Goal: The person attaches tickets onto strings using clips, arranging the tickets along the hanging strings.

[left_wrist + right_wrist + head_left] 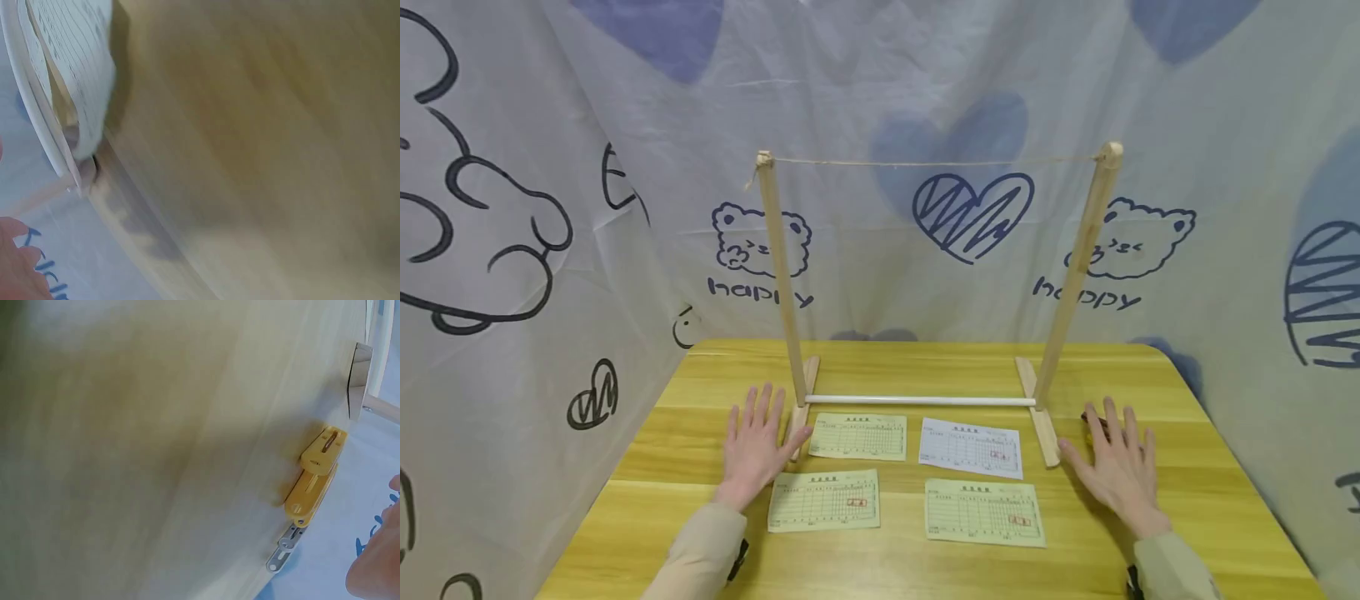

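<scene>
My left hand (754, 446) is spread with straight fingers at the left foot of a wooden frame (784, 283), beside the pale green printed slips (859, 437). On the other side, my right hand (1116, 467) also has its fingers spread, near the frame's right foot. Partly hidden under it in the head view are small yellow plastic pieces (315, 478) with a grey slotted piece (286, 549); the right wrist view shows them in a row on the table. Neither hand holds anything. A white printed slip (972, 448) and another green slip (985, 512) lie between the hands.
A thin string (925, 162) runs between the tops of the two posts, and a white rod (917, 401) joins them low down. The yellow wood-grain table (895, 575) is enclosed by a printed curtain (865, 75) at the back and sides.
</scene>
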The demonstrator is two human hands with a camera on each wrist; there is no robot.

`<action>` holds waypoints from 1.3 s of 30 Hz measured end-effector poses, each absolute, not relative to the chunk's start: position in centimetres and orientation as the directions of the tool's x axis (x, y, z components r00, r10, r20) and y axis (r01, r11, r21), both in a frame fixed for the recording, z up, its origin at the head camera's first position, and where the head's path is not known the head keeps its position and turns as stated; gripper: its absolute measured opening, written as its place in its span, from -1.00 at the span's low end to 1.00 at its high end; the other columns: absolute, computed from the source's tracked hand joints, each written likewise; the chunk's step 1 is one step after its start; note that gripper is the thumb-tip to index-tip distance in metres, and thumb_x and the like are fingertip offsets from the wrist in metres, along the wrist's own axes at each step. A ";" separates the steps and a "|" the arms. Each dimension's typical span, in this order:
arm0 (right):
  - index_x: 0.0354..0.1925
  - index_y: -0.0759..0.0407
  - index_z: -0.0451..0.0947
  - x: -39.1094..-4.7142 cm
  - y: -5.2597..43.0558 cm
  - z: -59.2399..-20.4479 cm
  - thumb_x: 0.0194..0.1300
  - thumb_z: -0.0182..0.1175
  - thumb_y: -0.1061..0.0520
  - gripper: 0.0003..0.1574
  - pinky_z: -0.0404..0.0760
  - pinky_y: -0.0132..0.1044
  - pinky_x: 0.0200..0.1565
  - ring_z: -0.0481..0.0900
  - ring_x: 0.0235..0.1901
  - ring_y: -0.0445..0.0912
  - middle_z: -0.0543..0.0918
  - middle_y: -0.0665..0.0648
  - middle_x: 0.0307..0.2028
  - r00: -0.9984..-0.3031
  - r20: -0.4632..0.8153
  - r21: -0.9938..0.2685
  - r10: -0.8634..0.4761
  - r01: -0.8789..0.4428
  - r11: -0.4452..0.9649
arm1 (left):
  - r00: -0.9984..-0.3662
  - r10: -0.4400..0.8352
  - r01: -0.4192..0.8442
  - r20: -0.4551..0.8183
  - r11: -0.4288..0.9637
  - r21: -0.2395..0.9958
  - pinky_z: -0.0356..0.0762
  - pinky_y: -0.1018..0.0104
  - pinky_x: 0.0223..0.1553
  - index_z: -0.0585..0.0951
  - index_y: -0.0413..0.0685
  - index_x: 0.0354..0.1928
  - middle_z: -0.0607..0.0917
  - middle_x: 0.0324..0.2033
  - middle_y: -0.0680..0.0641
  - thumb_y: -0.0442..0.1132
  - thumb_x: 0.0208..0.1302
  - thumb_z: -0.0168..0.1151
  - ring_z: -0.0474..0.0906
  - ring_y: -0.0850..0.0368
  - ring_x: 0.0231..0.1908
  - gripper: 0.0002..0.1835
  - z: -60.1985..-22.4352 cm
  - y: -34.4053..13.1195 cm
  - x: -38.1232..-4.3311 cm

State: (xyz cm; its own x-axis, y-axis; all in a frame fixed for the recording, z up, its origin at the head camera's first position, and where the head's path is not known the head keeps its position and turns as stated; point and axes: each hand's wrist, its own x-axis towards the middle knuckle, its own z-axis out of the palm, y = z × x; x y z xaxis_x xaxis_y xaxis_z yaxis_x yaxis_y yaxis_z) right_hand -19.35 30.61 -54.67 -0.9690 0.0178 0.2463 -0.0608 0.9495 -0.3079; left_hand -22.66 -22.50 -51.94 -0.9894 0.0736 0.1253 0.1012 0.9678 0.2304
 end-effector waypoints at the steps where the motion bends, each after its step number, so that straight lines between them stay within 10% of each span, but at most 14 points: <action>1: 0.60 0.14 -0.10 -19.3 30.6 -54.7 0.45 -0.03 -0.41 0.07 -0.23 0.54 0.40 -0.20 0.54 0.44 -0.09 0.40 0.58 -0.968 0.249 -0.305 0.016 -0.063 0.950 | -0.989 0.078 0.106 0.129 0.968 0.229 -0.35 -0.23 0.59 -0.01 -0.05 0.60 -0.13 0.62 -0.16 0.37 0.40 0.01 -0.27 -0.21 0.61 -0.03 -52.0 -22.2 -22.7; 39: 0.51 0.33 0.09 -19.8 27.3 -54.5 0.46 0.02 -0.30 -0.01 -0.15 0.49 0.45 -0.07 0.49 0.50 -0.04 0.50 0.54 -0.967 0.253 -0.409 0.009 -0.098 0.907 | -0.928 0.370 0.345 0.053 0.793 0.503 -0.13 -0.31 0.55 0.17 -0.23 0.53 0.23 0.51 -0.31 0.11 0.54 -0.02 -0.01 -0.32 0.56 -0.27 -53.8 -12.8 -23.1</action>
State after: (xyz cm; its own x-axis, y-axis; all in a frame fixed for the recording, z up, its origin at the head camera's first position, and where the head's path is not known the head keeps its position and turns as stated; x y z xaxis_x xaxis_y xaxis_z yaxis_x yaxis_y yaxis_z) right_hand -19.77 27.34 -54.46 -0.9673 0.0091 0.2533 -0.0985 0.9073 -0.4088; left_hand -23.10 -12.80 -53.81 -0.9277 0.3696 0.0530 0.3446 0.7927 0.5030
